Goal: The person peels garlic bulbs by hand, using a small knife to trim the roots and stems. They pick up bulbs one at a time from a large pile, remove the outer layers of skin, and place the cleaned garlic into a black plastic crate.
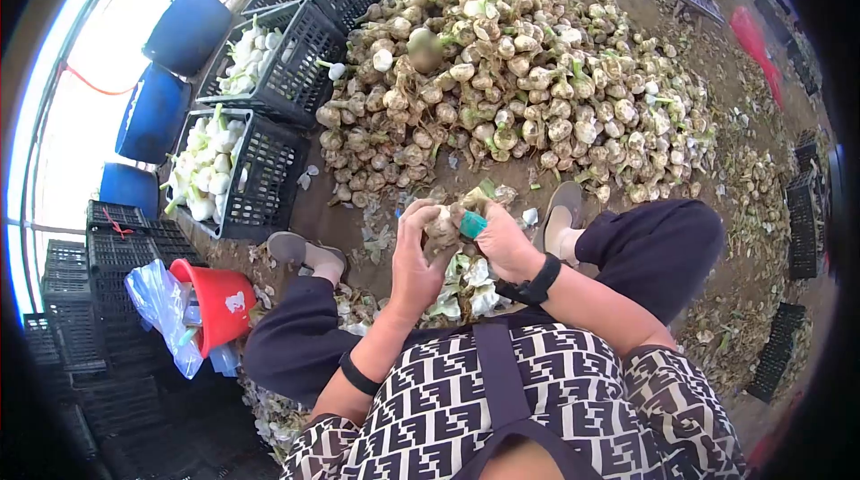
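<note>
A garlic bulb [442, 227] with dirty outer skin sits between my two hands, above my lap. My left hand [417, 256] is closed around it, fingers on the far side. Pressed against the bulb from the other side is my right hand [509, 245], its fingers curled and partly hidden. A green wrap [472, 225] covers one of its digits. Past the right fingers a cut green stem [486, 186] sticks out. Below the hands, loose garlic skins [479, 287] lie between my legs.
A large heap of unpeeled garlic [520, 77] covers the ground ahead. To the left stand black crates [273, 175] with whiter, cleaned bulbs [210, 167], a red bucket [228, 301] with plastic bags, and stacked black crates [134, 256]. Blue barrels [152, 113] line the far left.
</note>
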Tool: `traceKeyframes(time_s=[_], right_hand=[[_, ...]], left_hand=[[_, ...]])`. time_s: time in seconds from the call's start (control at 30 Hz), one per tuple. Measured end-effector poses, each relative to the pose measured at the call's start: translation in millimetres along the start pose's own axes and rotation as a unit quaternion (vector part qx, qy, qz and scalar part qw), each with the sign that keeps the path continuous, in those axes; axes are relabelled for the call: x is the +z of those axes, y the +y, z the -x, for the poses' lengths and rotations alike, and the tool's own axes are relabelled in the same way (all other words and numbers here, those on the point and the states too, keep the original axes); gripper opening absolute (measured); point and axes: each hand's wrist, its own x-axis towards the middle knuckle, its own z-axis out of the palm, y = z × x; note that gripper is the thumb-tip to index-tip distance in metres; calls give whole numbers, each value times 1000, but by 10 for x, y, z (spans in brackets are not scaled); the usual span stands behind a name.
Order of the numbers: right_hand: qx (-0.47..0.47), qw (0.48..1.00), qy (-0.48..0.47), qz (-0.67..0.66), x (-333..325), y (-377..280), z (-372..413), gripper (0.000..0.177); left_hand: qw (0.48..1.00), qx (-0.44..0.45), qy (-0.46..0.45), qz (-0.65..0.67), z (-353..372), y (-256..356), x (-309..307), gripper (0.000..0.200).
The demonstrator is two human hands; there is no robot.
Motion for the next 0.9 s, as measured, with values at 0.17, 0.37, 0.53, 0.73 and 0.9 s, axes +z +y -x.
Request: traceKeyframes(time_s=[0.17, 0.37, 0.53, 0.73, 0.9], right_hand=[[-71, 997, -26, 35, 29, 40, 39, 17], [-217, 961, -47, 163, -8, 73, -7, 27], [-311, 884, -9, 350, -109, 52, -33, 36], [-226, 949, 61, 212, -10, 197, -38, 25], [-215, 953, -57, 207, -124, 16, -36, 23]], left_hand=[[987, 113, 15, -116, 81, 67, -81, 52], [938, -127, -25, 321, 166, 189, -201, 46], [825, -234, -33, 514, 116, 8, -231, 38], [912, -197, 61, 355, 71, 1, -61, 40], [843, -267, -18, 466, 51, 25, -221, 58]])
